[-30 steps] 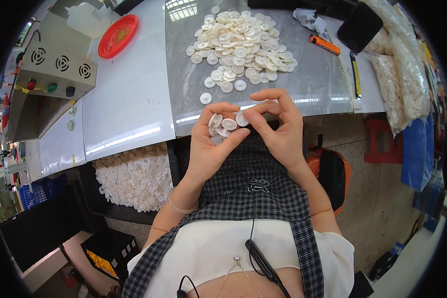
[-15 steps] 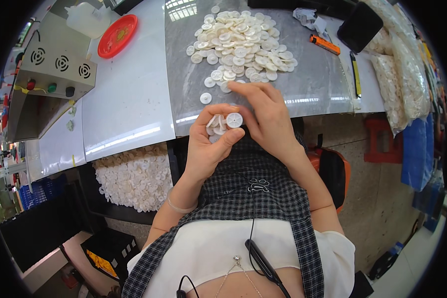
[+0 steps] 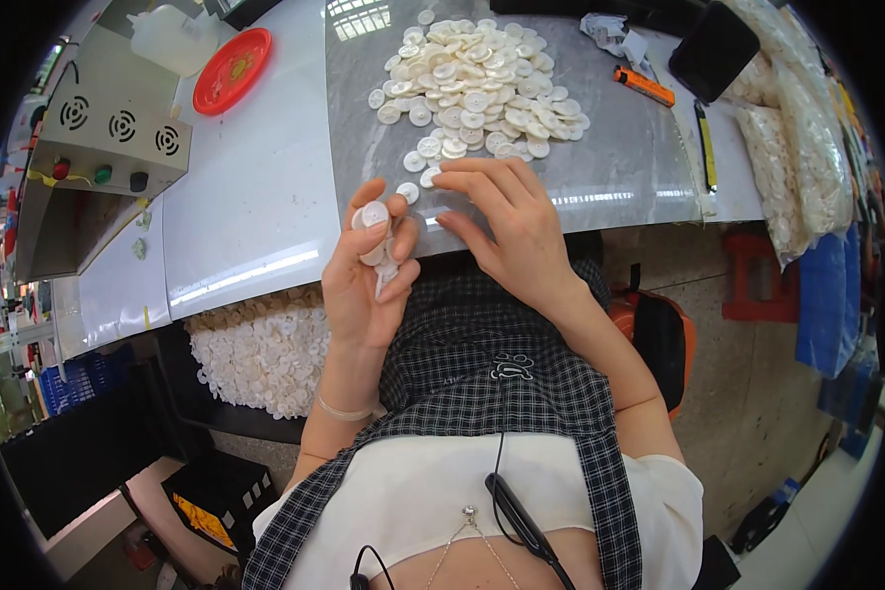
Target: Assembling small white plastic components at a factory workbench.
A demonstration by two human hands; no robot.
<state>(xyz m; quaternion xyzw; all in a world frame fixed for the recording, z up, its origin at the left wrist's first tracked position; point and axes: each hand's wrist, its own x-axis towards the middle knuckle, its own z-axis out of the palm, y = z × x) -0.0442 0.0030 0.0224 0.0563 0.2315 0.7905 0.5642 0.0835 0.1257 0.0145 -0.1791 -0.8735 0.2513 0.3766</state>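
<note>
Several small white plastic gears [image 3: 375,215] are gathered in my left hand [image 3: 356,285], its fingers curled round them just off the table's front edge. To the right of it, my right hand [image 3: 521,231] hovers over the edge with thumb and fingers apart. Its forefinger tip meets a loose white gear [image 3: 429,178] on the table. Another loose gear [image 3: 408,193] lies between the two hands. Beyond them spreads a large heap of the same white gears [image 3: 482,84] on a grey sheet [image 3: 619,162].
At the left stand a metal box with buttons [image 3: 118,147], a white jug [image 3: 172,39] and a red plate [image 3: 233,71]. An orange tube [image 3: 644,87], a yellow cutter [image 3: 706,147] and filled clear bags [image 3: 792,147] lie right. A bin of white parts [image 3: 261,354] sits below the table edge.
My left hand has moved left with its gears and turned more upright. My right hand has drawn slightly left, its thumb now away from the left hand, its forefinger at a loose gear.
</note>
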